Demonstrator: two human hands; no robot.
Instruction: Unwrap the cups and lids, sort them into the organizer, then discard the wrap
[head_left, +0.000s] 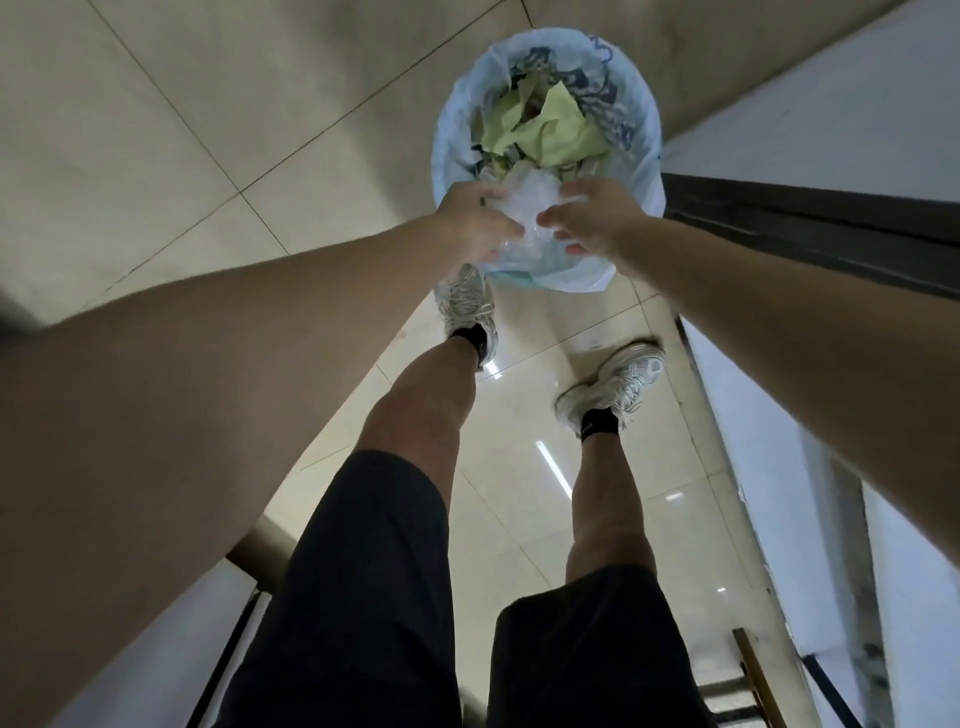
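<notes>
A crumpled clear plastic wrap (527, 205) is bunched between both of my hands, right over the near rim of a round trash bin (644, 130) lined with a pale blue bag. My left hand (475, 223) grips the wrap from the left, fingers curled into it. My right hand (597, 215) pinches it from the right. The bin holds crumpled yellow-green paper (556, 132) and other scraps. No cups, lids or organizer are in view.
The bin stands on a pale tiled floor (156, 156). My legs and white sneakers (467, 306) stand just short of it. A white wall with a dark baseboard (805, 218) runs along the right. A wooden frame edge (753, 670) shows at the bottom right.
</notes>
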